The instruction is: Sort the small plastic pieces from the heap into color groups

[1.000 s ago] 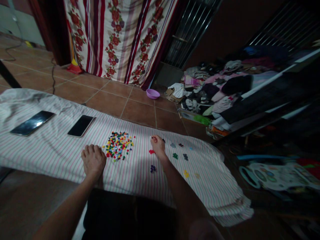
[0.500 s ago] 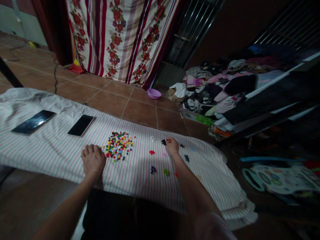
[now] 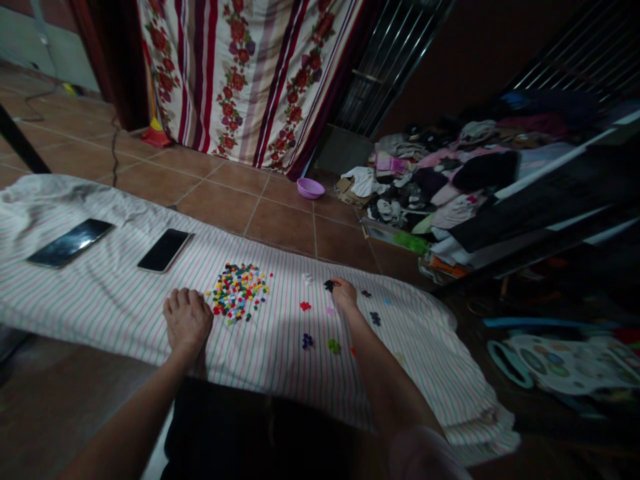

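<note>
Left hand [image 3: 187, 321] — spread beside the heaped pieces [image 3: 238, 293], right hand [image 3: 344, 295] pinching one dark piece [image 3: 329, 285].

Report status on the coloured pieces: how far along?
Early on, by the look of it. Done: a few small single-colour clusters, red, purple and green, sit right of the pile. In hand: the right hand is at a dark cluster. Left: the large mixed pile beside the left hand.

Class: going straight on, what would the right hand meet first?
The right hand would probably meet the small dark piece at its fingertips, on the striped cloth; depth is unclear, it may already touch.
</note>
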`<state>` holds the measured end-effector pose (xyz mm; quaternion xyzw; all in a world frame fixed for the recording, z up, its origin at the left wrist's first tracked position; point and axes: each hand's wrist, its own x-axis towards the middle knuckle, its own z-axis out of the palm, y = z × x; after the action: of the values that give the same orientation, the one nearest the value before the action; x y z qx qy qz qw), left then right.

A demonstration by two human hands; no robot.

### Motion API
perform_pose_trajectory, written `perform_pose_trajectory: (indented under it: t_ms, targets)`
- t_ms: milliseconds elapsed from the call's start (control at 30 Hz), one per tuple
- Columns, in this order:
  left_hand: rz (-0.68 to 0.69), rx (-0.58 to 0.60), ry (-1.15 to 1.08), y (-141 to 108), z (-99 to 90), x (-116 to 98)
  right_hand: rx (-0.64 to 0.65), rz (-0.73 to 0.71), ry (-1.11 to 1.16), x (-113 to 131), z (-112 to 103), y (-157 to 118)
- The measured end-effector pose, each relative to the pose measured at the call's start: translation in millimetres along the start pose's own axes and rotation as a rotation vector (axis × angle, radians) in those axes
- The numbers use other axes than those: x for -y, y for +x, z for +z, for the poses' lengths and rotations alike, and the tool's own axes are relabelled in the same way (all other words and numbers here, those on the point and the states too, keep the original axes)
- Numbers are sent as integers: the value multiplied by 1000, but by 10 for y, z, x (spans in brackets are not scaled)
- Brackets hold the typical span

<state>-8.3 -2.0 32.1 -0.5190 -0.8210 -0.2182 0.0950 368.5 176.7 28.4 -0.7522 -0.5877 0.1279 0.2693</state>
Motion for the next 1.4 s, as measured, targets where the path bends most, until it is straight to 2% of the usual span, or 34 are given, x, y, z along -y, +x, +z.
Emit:
perform_pose_trajectory:
  t_ms: [400, 600, 833, 933, 1067, 1400]
  targets:
    - [6, -9, 33, -3, -8, -11, 32, 53, 20, -29, -47, 35]
    - [9, -17, 43, -11, 32, 12, -36, -17, 8, -23, -140, 50]
    - [-9, 0, 0, 1, 31, 13, -110, -14, -7, 41, -315, 120]
    - [-7, -6, 1, 1, 29, 13, -111, -45, -3, 170, -310, 104]
    - [-1, -9, 6, -3, 33, 16, -75, -142, 20, 453, -180, 10]
    - [-15, 7, -10, 11, -11, -6, 147, -506, 165, 1237, 428, -440]
